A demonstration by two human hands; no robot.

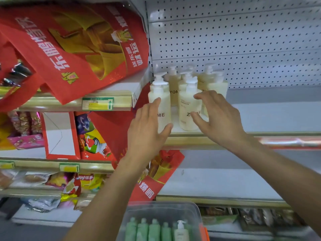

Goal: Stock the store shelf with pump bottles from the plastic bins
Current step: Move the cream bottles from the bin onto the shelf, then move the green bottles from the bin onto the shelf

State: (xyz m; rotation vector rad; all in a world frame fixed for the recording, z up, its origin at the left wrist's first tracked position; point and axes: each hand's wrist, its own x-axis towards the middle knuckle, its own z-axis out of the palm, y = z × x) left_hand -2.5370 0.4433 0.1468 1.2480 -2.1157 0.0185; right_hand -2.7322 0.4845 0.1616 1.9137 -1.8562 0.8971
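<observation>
Several cream pump bottles [173, 87] stand grouped at the left end of a white store shelf [260, 117]. My left hand [147, 131] is spread against the front-left bottle [163, 110], fingers straight and thumb by its base. My right hand [218, 117] is spread just right of the front-right bottle [187, 108], with thumb and forefinger near its side. Neither hand grips a bottle. At the bottom of the view, a clear plastic bin [165, 206] holds several green bottles [147, 230] and one cream pump bottle [180, 230].
Red gift bags [78, 49] lean from the shelving unit on the left, which is filled with snack packets [83, 181]. Behind the bottles is a white pegboard back panel [243, 40]. The shelf to the right of the bottles is bare, as is the shelf below [225, 181].
</observation>
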